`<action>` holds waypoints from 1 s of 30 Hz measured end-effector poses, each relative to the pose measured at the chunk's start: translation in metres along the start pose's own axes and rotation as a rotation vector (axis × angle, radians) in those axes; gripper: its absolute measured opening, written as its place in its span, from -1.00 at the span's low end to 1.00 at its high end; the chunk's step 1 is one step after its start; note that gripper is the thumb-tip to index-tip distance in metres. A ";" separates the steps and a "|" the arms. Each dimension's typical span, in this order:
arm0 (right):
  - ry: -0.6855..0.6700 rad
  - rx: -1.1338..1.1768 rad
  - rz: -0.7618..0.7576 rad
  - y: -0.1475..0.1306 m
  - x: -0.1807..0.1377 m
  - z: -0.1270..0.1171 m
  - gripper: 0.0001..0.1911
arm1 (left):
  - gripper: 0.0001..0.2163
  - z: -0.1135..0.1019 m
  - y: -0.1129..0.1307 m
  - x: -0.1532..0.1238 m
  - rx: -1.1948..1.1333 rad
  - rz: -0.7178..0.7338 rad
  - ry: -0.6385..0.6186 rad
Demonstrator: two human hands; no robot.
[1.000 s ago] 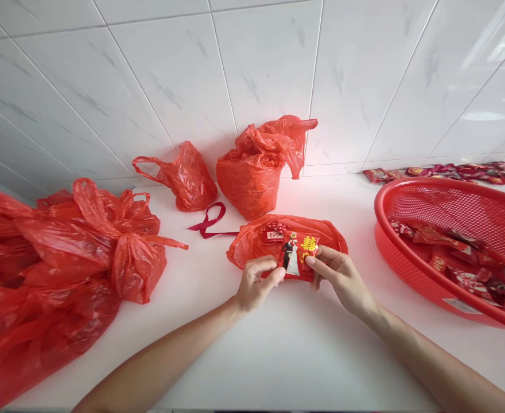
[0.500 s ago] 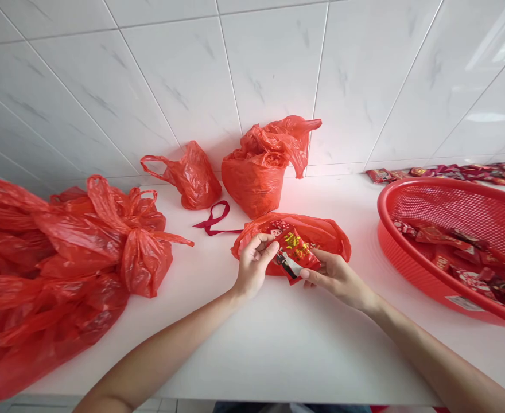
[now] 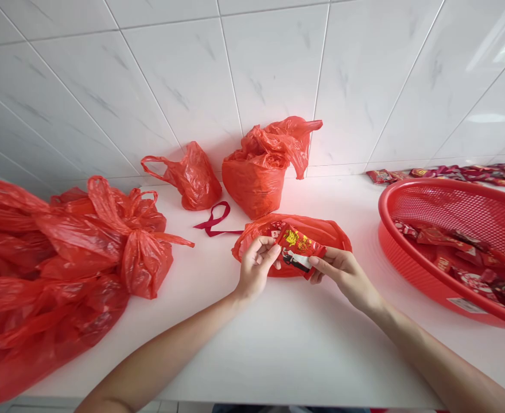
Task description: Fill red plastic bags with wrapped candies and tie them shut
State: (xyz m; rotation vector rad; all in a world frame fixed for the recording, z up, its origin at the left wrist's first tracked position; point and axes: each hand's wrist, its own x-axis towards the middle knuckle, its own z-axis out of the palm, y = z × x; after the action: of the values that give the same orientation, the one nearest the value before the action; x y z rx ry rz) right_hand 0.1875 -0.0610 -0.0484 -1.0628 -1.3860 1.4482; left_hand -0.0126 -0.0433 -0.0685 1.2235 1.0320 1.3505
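A red snack packet (image 3: 299, 248) with yellow lettering and a black-and-white picture is stretched between my two hands. My left hand (image 3: 256, 265) pinches its left edge with thumb and fingers. At the packet's right end, my right hand (image 3: 339, 269) grips the corner, thumb on top. Just beneath lies an open red plastic bag (image 3: 338, 232), its mouth spread around the packet. Part of another packet (image 3: 275, 227) shows inside the bag, and the rest of the contents is hidden behind my hands.
On the right stands a red perforated basket (image 3: 401, 252) with several packets inside. More packets (image 3: 463, 173) line the wall behind it. Knotted red bags (image 3: 76, 258) pile up at left. A small bag (image 3: 198, 180), a full bag (image 3: 255, 180) and a dark red ribbon (image 3: 218, 221) sit behind.
The packet has turned flatter and shifted slightly right, its lower right end rising. My right hand has moved a little right and up with it; my left hand stays nearly in place.
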 end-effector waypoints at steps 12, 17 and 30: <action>0.021 -0.094 -0.058 -0.005 -0.001 -0.002 -0.54 | -0.67 -0.002 0.001 -0.003 0.043 -0.003 -0.138; 0.066 -0.088 -0.143 -0.006 -0.002 0.000 -0.58 | -0.61 0.001 0.001 -0.003 0.063 -0.012 -0.133; 0.291 0.223 -0.180 -0.014 0.002 -0.021 -0.71 | -0.86 -0.004 -0.013 -0.017 0.689 0.495 -0.416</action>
State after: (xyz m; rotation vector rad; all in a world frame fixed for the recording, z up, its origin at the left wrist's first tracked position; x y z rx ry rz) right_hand 0.2077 -0.0529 -0.0351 -0.9365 -1.0576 1.2292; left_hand -0.0150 -0.0583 -0.0842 2.2837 0.9476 1.0281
